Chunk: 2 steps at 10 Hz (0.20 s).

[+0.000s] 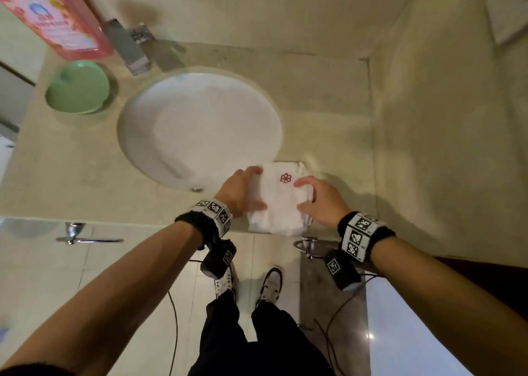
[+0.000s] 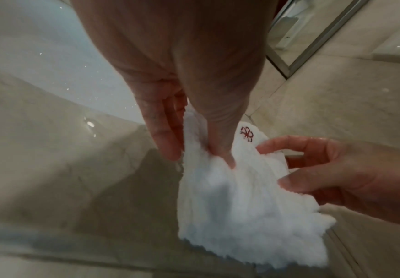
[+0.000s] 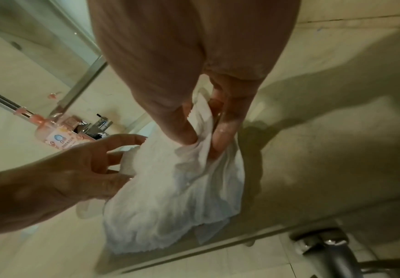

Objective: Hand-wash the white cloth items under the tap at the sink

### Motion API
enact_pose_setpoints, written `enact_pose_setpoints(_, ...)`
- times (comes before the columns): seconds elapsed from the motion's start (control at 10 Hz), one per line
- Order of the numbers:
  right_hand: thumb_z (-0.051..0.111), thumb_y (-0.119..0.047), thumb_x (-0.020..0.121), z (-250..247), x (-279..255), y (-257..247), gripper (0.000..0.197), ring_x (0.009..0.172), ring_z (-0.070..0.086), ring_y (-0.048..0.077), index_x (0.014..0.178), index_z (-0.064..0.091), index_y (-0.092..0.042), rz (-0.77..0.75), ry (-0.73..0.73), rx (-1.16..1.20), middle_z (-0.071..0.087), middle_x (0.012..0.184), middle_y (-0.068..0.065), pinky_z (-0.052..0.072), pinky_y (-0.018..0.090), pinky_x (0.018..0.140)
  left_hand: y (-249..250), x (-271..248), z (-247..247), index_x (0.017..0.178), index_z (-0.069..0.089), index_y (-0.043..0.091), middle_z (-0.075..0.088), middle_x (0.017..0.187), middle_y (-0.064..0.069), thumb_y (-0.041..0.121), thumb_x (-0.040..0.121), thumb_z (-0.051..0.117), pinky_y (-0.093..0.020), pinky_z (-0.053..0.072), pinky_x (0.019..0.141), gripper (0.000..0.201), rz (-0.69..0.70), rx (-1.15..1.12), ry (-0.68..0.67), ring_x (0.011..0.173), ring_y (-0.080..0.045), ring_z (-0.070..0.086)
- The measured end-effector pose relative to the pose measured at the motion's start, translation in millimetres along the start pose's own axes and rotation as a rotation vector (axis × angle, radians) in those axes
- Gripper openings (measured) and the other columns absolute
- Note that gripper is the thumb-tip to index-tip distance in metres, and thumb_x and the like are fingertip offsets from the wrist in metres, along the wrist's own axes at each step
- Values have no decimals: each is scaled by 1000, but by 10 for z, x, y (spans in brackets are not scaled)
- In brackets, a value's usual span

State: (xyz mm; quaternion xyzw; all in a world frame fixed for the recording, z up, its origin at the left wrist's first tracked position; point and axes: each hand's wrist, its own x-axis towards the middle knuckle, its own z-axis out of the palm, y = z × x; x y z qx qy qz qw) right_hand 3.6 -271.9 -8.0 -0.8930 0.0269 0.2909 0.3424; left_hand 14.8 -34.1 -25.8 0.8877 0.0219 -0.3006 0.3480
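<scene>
Now | my left hand (image 1: 243, 192) and right hand (image 1: 320, 201) each pinch the cloth (image 1: 281, 204) | on counter (image 1: 328, 118) beside sink (image 1: 200, 124)

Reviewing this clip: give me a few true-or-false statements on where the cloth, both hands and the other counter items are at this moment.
1. The folded white cloth with a red flower emblem lies on the beige stone counter. True.
2. Both the left hand and the right hand grip the cloth. True.
3. Water runs from the chrome tap. False: no stream is visible.
4. The green round bowl sits inside the white round sink basin. False: it stands on the counter beside the basin.
5. The pink bottle stands behind the bowl. True.
</scene>
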Motion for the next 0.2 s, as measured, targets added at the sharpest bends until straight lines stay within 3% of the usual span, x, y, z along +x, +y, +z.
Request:
enact_pose_setpoints(0.1,77,-25,83,-65,-35,-24,43,90,59,16,121,62,-39,22,-53,-116,54,115,2,48,28,82,-42,20,-198,141,39,40,47,121,0,42,74,82,-35,50,95,80,31,19,-94,96,-18,59)
enact_pose_setpoints(0.2,76,-28,86,-411,-228,-289,28,100,60,17,114,69,-28,-11,54,-99,55,111,-1,51,34,91,-101,-148,-457,140,43,37,49,120,3,48,82,73,-27,51,85,66,37,-51,-81,92,-12,63)
